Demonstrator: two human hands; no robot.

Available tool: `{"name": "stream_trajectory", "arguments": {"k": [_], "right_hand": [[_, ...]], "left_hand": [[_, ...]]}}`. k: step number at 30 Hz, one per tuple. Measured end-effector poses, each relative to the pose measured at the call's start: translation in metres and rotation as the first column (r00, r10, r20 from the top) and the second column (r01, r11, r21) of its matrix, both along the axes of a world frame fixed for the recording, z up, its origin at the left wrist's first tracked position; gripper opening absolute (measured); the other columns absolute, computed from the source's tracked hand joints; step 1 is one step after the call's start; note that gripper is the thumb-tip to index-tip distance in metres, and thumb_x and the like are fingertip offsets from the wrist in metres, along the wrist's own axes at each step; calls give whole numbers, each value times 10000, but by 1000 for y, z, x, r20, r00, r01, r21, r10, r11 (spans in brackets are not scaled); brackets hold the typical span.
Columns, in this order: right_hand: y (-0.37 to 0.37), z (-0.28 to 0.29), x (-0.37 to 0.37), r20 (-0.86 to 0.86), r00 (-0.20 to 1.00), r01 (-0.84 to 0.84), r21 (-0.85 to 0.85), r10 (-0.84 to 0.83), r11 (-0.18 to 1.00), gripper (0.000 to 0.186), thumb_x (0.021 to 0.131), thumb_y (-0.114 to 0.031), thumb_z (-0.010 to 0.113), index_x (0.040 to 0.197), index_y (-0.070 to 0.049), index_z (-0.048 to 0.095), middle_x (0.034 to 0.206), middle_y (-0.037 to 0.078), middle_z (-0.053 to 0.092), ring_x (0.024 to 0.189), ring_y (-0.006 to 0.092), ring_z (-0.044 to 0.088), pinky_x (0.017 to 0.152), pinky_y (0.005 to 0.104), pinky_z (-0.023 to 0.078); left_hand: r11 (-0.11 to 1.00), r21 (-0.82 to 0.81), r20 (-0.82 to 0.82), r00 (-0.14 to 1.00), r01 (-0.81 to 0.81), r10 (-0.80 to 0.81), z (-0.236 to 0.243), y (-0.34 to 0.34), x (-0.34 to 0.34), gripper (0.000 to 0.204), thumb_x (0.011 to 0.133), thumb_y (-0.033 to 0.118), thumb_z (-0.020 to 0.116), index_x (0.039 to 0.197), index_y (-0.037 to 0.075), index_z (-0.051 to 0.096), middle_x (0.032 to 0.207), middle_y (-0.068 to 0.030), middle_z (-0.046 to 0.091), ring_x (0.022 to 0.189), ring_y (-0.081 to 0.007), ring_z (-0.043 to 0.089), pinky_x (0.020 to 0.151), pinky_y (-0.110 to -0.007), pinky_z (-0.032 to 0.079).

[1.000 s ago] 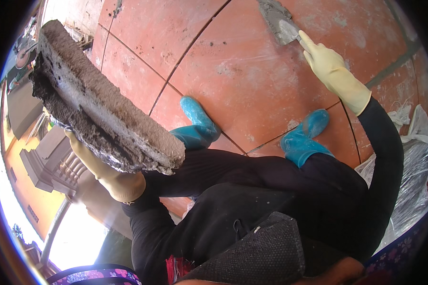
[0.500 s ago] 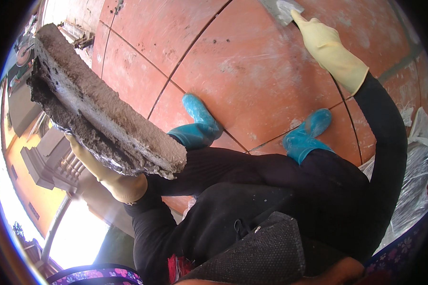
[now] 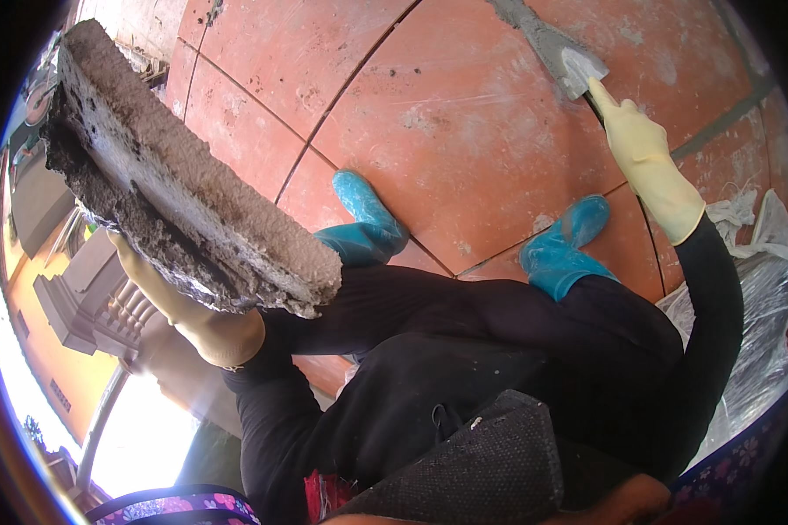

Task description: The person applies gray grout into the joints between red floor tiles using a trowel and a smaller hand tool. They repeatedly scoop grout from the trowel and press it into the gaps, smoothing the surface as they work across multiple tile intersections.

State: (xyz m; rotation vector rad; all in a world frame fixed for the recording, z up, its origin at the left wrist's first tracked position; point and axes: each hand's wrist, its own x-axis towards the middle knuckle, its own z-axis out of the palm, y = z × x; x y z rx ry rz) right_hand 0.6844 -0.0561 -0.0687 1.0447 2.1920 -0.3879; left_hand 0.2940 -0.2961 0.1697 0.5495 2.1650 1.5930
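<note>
My right hand [image 3: 646,157], in a pale yellow rubber glove, grips a putty knife [image 3: 580,70], its forefinger stretched along the tool. The blade rests on the tiled floor, at the end of a band of wet grey mortar [image 3: 527,28] over a tile joint. My left hand [image 3: 184,311], gloved alike, holds up a long angled, mortar-crusted trough or board [image 3: 193,179]; its exact kind is unclear. The fingers of that hand are mostly hidden behind it.
Large terracotta tiles [image 3: 446,157] have dark open joints [image 3: 355,92]; another joint [image 3: 727,127] at right is grey-filled. My teal boots [image 3: 365,214] stand on the tiles. Clear plastic sheeting [image 3: 740,324] lies at right. A balustrade [image 3: 87,293] stands at left.
My right hand and the putty knife have moved nearer to me and to the right along the joint, with grey mortar showing behind the blade. The crusted trough or board has shifted slightly up and left.
</note>
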Motion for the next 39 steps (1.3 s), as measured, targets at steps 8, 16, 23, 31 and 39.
{"name": "stream_trajectory", "arguments": {"k": [8, 16, 23, 31, 39], "right_hand": [[23, -5, 19, -179, 961, -129, 386, 211, 913, 727, 942, -47, 521, 1567, -348, 304, 982, 127, 581, 848, 334, 692, 713, 458, 584], [68, -3, -80, -169, 985, -23, 55, 32, 998, 532, 1034, -202, 391, 1561, -194, 320, 1243, 232, 595, 956, 375, 693, 852, 478, 552], [64, -14, -104, -347, 933, -71, 84, 96, 994, 482, 1040, -185, 359, 1521, -160, 372, 1084, 245, 660, 935, 379, 698, 832, 470, 550], [64, -24, -94, -370, 928, 47, -11, -48, 999, 508, 1083, -402, 238, 1529, -199, 369, 1112, 251, 693, 987, 399, 693, 889, 452, 534], [53, -38, -64, -117, 992, -29, 74, 38, 997, 768, 911, 30, 512, 1580, -270, 280, 1119, 144, 640, 950, 326, 700, 760, 453, 587]], "left_hand": [[1000, -5, -11, 1000, -3, 2, -2, -1, 4, 424, 1058, 186, 426, 1415, -39, 465, 1245, -160, 627, 1047, -219, 662, 879, -330, 544], [999, -31, -40, 999, 13, -14, 3, 3, 3, 425, 1059, 186, 423, 1416, -41, 465, 1249, -162, 626, 1051, -220, 661, 880, -329, 543], [999, -49, -45, 999, 7, -9, 3, 2, -1, 427, 1059, 187, 420, 1417, -42, 466, 1254, -163, 625, 1054, -221, 661, 882, -328, 542], [999, -53, -39, 999, 2, -4, -3, 7, -3, 428, 1060, 187, 417, 1418, -43, 466, 1258, -165, 624, 1058, -222, 660, 883, -327, 541], [998, -57, -43, 999, -11, 9, -11, 11, -8, 430, 1061, 188, 414, 1419, -45, 467, 1263, -167, 623, 1061, -223, 660, 885, -326, 540]]}}
